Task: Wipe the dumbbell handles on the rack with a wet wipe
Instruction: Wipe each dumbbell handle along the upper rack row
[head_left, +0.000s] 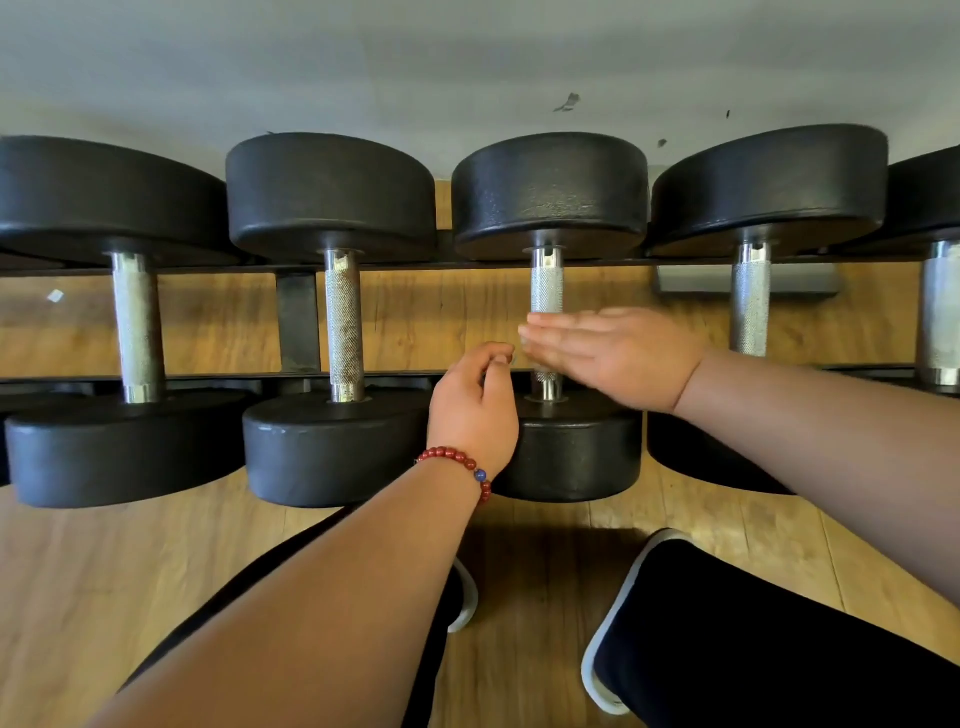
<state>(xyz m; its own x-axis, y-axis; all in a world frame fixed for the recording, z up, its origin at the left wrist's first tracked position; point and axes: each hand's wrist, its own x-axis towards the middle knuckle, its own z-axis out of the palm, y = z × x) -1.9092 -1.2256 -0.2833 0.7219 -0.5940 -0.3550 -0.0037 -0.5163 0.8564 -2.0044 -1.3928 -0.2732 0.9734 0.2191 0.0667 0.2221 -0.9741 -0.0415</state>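
Partly, the flat right hand (618, 353) hides the third handle (546, 286).

Your bare left forearm (332, 582) reaches up from the lower left. Its wrist is ringed by a bracelet of round red beads with one blue bead (462, 464). Your left hand (472, 410) shows its back to you, with the fingers curled in and the thumb tip meeting the forefinger tip at the top. Your bare right forearm (831, 431) comes in from the right edge, angled up and leftward. Your right hand (613, 353) is flat with its back toward you. Its fingers are straight, pressed together and pointing left, and their blurred tips sit just beside the left hand's curled fingers, slightly higher.
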